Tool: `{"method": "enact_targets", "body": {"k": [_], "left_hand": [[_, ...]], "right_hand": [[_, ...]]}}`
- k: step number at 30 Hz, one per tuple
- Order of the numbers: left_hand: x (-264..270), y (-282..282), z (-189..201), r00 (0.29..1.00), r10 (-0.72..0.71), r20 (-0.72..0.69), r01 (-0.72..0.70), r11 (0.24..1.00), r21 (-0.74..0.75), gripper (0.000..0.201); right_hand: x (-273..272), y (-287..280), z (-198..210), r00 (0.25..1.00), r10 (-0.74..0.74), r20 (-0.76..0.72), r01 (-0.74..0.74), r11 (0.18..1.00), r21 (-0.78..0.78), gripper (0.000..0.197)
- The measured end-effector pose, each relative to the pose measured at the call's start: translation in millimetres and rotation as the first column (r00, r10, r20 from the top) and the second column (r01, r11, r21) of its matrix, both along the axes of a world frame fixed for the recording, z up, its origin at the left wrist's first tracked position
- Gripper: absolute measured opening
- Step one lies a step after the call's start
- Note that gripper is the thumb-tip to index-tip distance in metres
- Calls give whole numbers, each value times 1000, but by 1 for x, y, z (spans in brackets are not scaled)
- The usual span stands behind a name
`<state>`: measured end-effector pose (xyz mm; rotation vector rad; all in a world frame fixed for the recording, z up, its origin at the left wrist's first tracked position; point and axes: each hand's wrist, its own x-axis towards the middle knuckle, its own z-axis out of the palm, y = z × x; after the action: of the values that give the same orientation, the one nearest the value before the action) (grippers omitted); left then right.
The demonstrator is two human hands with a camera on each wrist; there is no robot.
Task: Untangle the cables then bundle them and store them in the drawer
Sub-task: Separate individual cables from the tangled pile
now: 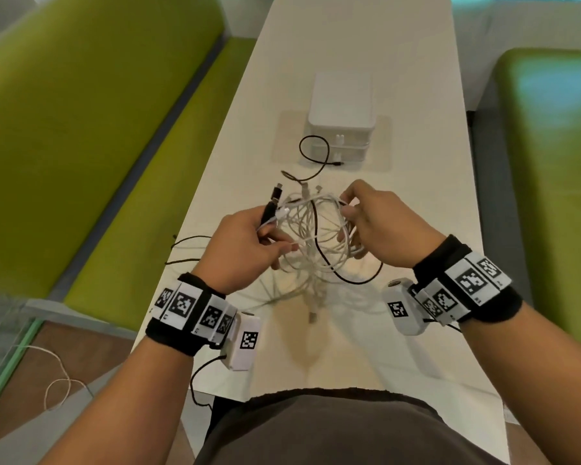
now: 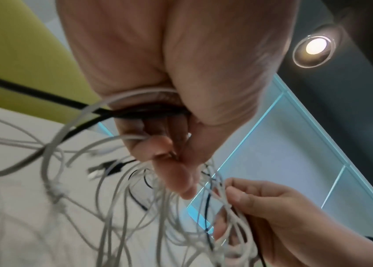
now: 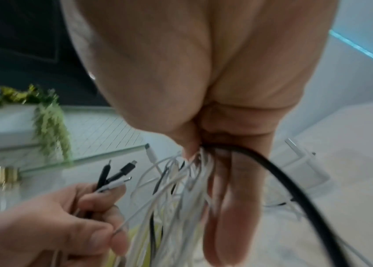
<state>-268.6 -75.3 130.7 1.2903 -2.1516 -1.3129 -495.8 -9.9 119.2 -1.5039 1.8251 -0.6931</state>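
Note:
A tangle of white and black cables (image 1: 311,236) hangs between both hands above the white table (image 1: 416,203). My left hand (image 1: 245,243) grips the left side of the tangle, with black and white plug ends (image 1: 272,204) sticking out past its fingers. My right hand (image 1: 373,223) pinches a bunch of white strands on the right side. In the left wrist view my left hand (image 2: 176,137) curls round black and white cables (image 2: 135,198). The right wrist view has my right hand (image 3: 215,153) holding a sheaf of white cables (image 3: 176,198). A white drawer unit (image 1: 341,119) stands further back, its drawers closed.
One black cable (image 1: 316,152) lies loose on the table in front of the drawer unit. Green upholstered benches (image 1: 98,135) flank the table on both sides. Black cable ends trail over the table's left edge (image 1: 185,250). A thin white cord (image 1: 57,374) lies on the floor at left.

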Motion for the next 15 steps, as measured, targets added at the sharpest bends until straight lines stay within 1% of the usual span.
{"method": "enact_targets", "body": {"k": [1,2,3,4,5,7,8,9,10,11,12,13,14,15], "left_hand": [[0,-2,2,1000,6,-13,-6,1000,-19,19],[1,-4,4,1000,14,-20,-14,999,-44,19],[2,-6,5,999,21,-26,-23,997,-76,20],[2,-8,6,999,30,-33,-34,994,-108,23],[3,-10,6,998,40,-39,-45,990,-132,28],[4,-13,3,999,51,-15,-53,986,-161,31],[5,-14,0,998,53,21,-48,983,-177,27],[7,-14,-2,997,64,51,-53,980,-191,20],[9,-14,-5,995,87,56,-74,978,-196,12],[12,-15,-7,993,115,36,-106,975,-194,6],[15,-16,-9,990,144,4,-140,972,-189,5],[18,-17,-9,986,168,-21,-169,967,-189,6],[20,-18,-8,982,185,-33,-188,963,-191,8],[21,-18,-7,980,196,-38,-200,961,-192,9]], "right_hand": [[-1,1,2,993,-64,99,67,997,-30,11],[-3,2,2,978,-134,162,144,988,-54,13],[-5,1,-2,964,-198,179,214,974,-73,16],[-8,0,-8,959,-244,145,258,962,-89,20],[-12,0,-15,963,-257,75,264,960,-93,24],[-18,0,-29,977,-201,-75,198,979,-48,29],[-18,1,-33,980,-178,-87,176,984,-31,31],[-17,3,-35,982,-179,-50,177,983,-44,32],[-13,6,-35,979,-201,17,202,974,-101,31],[-10,8,-34,965,-235,116,254,949,-188,27],[-7,12,-31,933,-262,246,325,907,-267,19],[-4,15,-30,896,-269,353,383,870,-310,10],[-4,18,-31,874,-274,401,416,848,-328,6],[-6,20,-33,880,-286,379,418,845,-334,11]]}}
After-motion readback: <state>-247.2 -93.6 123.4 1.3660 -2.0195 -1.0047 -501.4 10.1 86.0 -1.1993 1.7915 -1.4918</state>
